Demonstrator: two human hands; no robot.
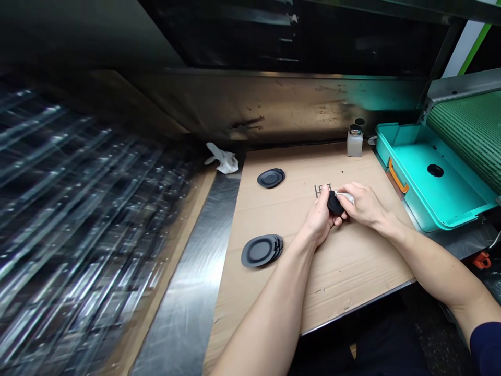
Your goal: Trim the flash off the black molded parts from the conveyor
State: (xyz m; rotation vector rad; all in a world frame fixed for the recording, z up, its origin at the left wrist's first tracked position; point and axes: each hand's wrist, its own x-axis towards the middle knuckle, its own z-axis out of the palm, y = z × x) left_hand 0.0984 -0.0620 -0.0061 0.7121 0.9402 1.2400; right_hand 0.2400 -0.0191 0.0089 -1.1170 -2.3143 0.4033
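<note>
Over the cardboard sheet (344,266), my left hand (319,216) is closed around a black oval piece (335,202). My right hand (362,202) pinches a small white cloth (346,197) against that piece's upper edge. To the left lies a stack of black oval pieces (259,250), fanned slightly to one side. Farther back rests a smaller group of the same dark pieces (270,178). The underside of the held piece is hidden by my fingers.
A teal plastic bin (454,193) with an orange latch stands at the right, beside a green conveyor belt (469,122). A pump-top bottle (355,142) is at the back. Crumpled white cloth (223,158) lies back left. Stacked clear trays (78,224), blurred, fill the left.
</note>
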